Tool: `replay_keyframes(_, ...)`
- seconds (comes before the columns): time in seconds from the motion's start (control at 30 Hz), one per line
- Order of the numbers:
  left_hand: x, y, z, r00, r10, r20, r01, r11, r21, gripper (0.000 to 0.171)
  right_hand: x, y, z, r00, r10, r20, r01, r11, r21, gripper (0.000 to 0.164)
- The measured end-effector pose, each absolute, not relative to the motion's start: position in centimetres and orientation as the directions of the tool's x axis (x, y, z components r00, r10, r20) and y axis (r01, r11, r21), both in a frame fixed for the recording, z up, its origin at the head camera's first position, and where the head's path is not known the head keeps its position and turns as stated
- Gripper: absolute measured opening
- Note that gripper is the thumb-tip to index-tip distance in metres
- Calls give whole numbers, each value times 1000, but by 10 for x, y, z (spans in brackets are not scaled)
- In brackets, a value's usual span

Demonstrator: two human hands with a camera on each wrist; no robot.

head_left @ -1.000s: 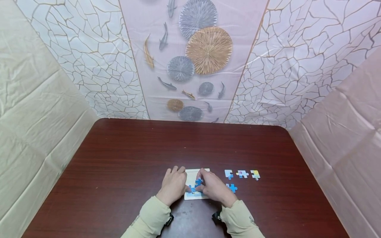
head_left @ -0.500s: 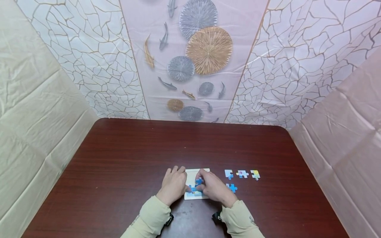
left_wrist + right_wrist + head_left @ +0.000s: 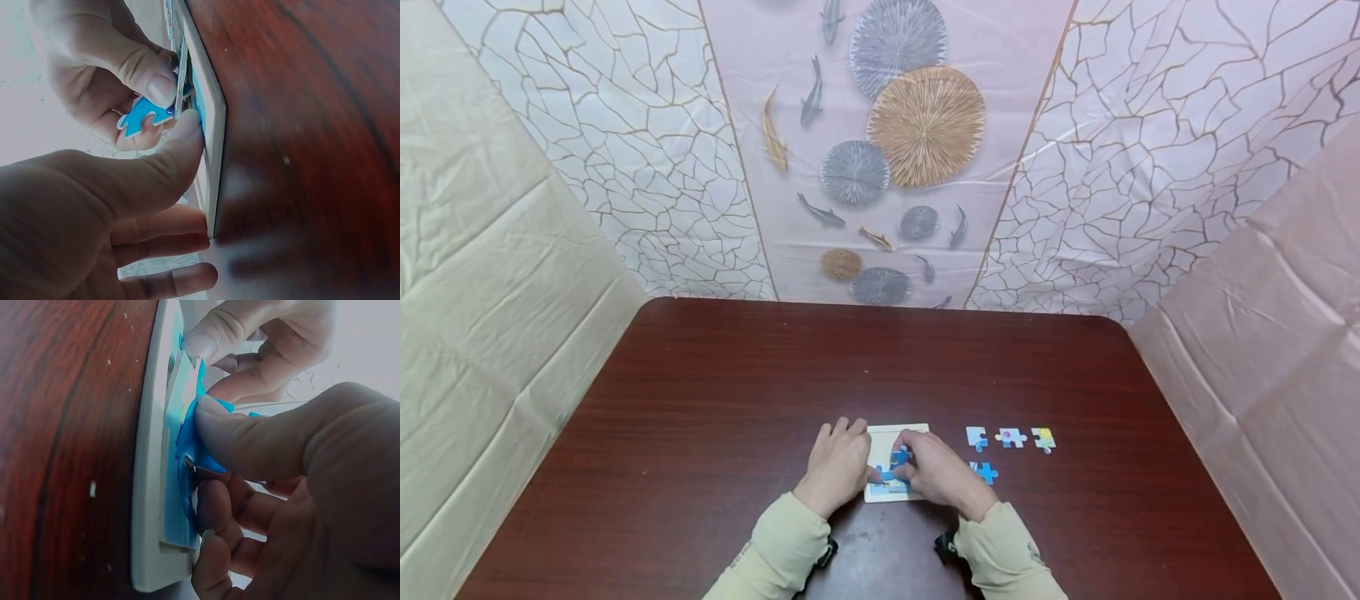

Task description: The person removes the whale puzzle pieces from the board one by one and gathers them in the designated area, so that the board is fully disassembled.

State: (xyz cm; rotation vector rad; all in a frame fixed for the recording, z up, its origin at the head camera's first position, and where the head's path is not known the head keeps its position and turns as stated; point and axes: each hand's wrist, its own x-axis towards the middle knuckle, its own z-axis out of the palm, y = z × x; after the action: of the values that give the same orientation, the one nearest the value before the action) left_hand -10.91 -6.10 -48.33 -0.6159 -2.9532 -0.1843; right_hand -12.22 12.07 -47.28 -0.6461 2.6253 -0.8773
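Observation:
A white-rimmed puzzle tray (image 3: 917,497) lies on the table with several jigsaw pieces at its near end. My right hand (image 3: 942,472) pinches a blue jigsaw piece (image 3: 189,434) between thumb and fingers, tilted up over the tray. The piece shows its cut-out edge in the left wrist view, beside the right thumb. At the tray's left side, my left hand (image 3: 837,467) presses its thumb (image 3: 187,134) down by the laid pieces. Its other fingers stretch fairly straight to the tray's edge. The fingers partly hide the spot where the pieces meet.
Right of the tray lie a blue-and-white corner piece (image 3: 976,438), a piece with a pink swirl (image 3: 1011,437), a yellow-patterned piece (image 3: 1042,439) and a blue piece (image 3: 986,473). The dark red wooden table (image 3: 737,375) reaches back to a patterned cloth wall (image 3: 880,233).
Both hands stay in nearly the same place. The blue pieces under the fingers shift and tilt slightly; the loose pieces on the right stay put.

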Motion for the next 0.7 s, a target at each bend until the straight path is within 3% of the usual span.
replay_keyframes(0.23, -109, -62, -482, -913, 388, 127, 402, 908, 115, 41, -125, 122, -472, -838, -527, -139, -340, 705, -622, 9)
replay_keyframes(0.53, -114, -64, -480, -913, 394, 101, 405, 904, 136, 41, -133, 120, -467, -846, -482, -228, -278, 764, -583, 15)
replay_keyframes(0.7, -114, -66, -479, -912, 403, 69, 409, 903, 131, 34, -133, 119, -469, -853, -464, -239, -256, 770, -584, 16)
